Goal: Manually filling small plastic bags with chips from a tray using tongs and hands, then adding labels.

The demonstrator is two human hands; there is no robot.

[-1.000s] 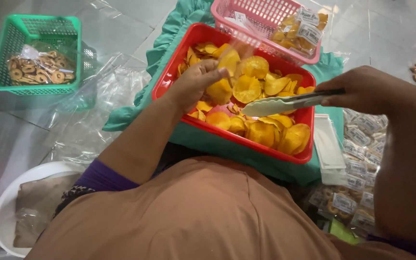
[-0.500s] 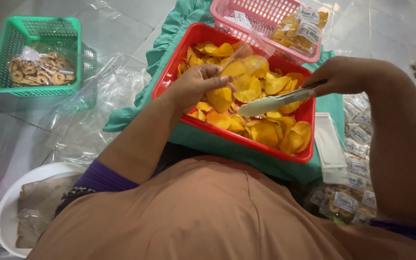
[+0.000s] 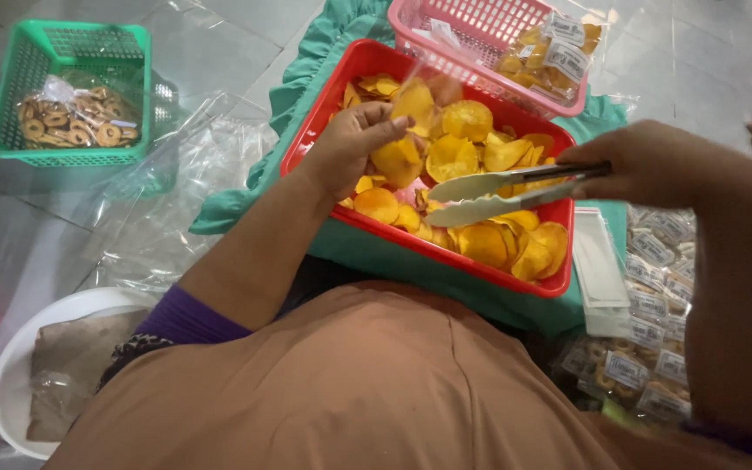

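A red plastic basket point(image 3: 428, 248) full of orange-yellow chips point(image 3: 498, 244) rests on a teal cloth point(image 3: 289, 78) in front of me. My left hand point(image 3: 354, 148) holds a small clear plastic bag point(image 3: 411, 117) with several chips in it, raised over the basket's left half. My right hand point(image 3: 646, 161) grips metal tongs point(image 3: 498, 196) by the handle. The tong jaws are spread apart above the chips, and nothing is between them.
A pink basket point(image 3: 480, 35) with labelled chip packets stands behind the red one. A green basket point(image 3: 63, 87) holding a bag of ring snacks is at far left. Clear plastic sheets lie on the tiled floor. A white basin point(image 3: 19, 365) sits lower left. Packed snack bags point(image 3: 654, 296) pile at right.
The tongs lifted out of the chips and their jaws spread apart. My right hand shifted right. The bag in my left hand rose slightly.
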